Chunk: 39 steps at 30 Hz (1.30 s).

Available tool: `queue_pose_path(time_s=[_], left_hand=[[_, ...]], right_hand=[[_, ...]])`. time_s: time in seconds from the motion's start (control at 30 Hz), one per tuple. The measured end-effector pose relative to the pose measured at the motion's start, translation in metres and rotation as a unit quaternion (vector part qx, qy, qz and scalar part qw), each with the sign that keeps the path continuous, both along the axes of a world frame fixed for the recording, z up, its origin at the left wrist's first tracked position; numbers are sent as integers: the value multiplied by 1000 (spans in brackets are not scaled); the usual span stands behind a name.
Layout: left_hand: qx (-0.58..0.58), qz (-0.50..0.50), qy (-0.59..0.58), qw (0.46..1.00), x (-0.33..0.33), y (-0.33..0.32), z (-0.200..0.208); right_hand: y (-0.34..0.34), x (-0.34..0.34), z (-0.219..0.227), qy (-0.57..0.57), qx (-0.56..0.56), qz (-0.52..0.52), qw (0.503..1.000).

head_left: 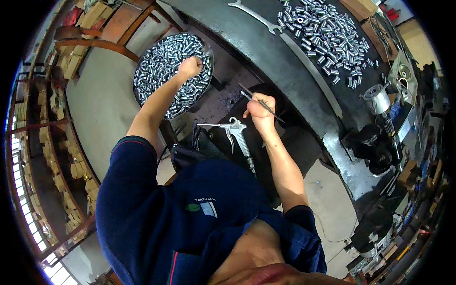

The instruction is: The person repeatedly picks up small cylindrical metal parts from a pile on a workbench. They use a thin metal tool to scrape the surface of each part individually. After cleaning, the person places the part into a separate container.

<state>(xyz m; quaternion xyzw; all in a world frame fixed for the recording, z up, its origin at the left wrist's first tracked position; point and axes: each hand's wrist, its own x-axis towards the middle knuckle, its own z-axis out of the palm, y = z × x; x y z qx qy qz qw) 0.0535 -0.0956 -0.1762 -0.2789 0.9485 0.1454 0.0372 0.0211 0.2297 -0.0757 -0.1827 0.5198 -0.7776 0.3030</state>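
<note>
The left hand point(191, 67) dips into metal sleeves point(164, 59) filling the far-left round tray point(212, 61) (whether it grasps any cannot be told); a hasty sweep could spill some. The right hand point(262, 107) clasps 1 thin rod point(275, 115); slack fingers could drop it.

Dark bench point(259, 50): metal sleeves point(327, 38), wrench point(256, 17), flat strip point(312, 73).

1. The left hand point(191, 68) was at the little shiny tubes point(161, 66) in a big round tray point(208, 47). It was curled, so you couldn't tell if it held one.
2. The right hand point(261, 107) gripped a thin dark rod point(275, 115).
3. A silver air gun point(243, 140) lay between the arms.
4. A tube pile point(327, 40) sat on the dark bench point(266, 52), near a wrench point(256, 16).
</note>
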Motion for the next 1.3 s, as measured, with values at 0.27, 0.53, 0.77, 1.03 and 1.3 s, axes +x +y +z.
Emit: queue_pose_path(time_s=[0.27,0.53,0.77,1.03,1.3], left_hand=[[363,61,98,925,9,-2,46],[755,143,145,624,38,103,108],[720,88,72,685,27,144,122],[599,-88,103,789,18,152,142],[597,-126,124,783,13,154,149]], right_hand=[[3,-3,-10,40,30,-7,999],[4,3,2,108,64,-15,992],[9,-1,8,182,72,-30,980],[13,2,18,226,79,-17,971],[4,2,1,185,46,-72,979]])
